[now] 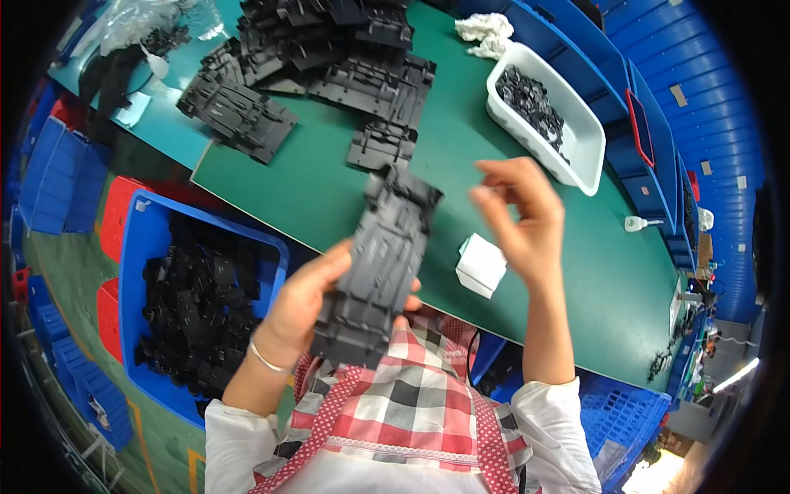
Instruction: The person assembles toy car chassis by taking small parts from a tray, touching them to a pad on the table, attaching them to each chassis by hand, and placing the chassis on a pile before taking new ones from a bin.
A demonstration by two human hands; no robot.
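My left hand (306,298) is wrapped round a black plastic chassis-like tray (374,259), long and ribbed, held tilted above the table's near edge in front of my apron. Its fingertips show on the tray's right side. To the right, my right hand (527,216) hovers over the green table, fingers bent, with thumb and forefinger a little apart. Nothing can be made out between them. Just below that hand lies a small stack of white paper (481,265). Beyond the held tray sits a similar, shorter-looking black piece (382,145).
More black trays (329,49) are heaped at the back of the green table (609,305). A white bin (588,156) of small black parts stands right, by blue shelf boxes (568,49). White cloth (485,33) lies behind it. A blue crate (276,247) of black pieces stands at left.
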